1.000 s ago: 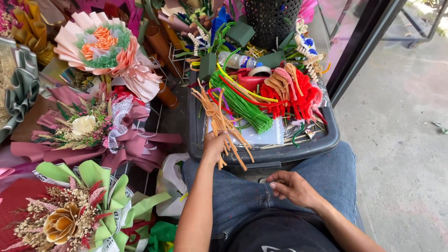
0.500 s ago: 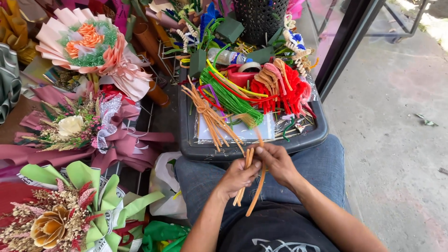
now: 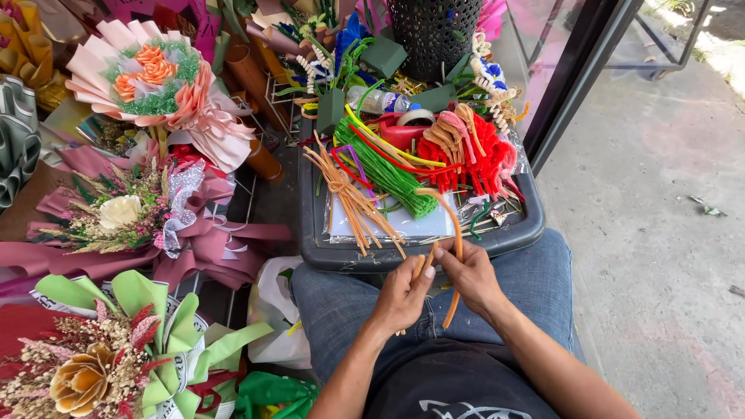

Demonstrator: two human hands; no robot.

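Wrapped paper bouquets (image 3: 147, 85) crowded at left on the floor. Dark plastic tray (image 3: 310, 225) of coloured pipe cleaners resting against the knees. Left hand (image 3: 401, 295), grip closed round orange pipe cleaners (image 3: 455, 233) over the lap; right hand (image 3: 471, 273) pinching them too. Bare concrete pavement (image 3: 652, 233) at right.

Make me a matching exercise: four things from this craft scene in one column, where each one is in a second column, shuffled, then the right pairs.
Things
1. orange pipe cleaners
2. green pipe cleaner bundle
3. black mesh basket
4. green-wrapped bouquet

Places
A. bottom left corner of the view
B. in the grip of the left hand and right hand, over the lap
C. lying in the dark tray
D. at the top, behind the tray

Pairs: 1-B, 2-C, 3-D, 4-A
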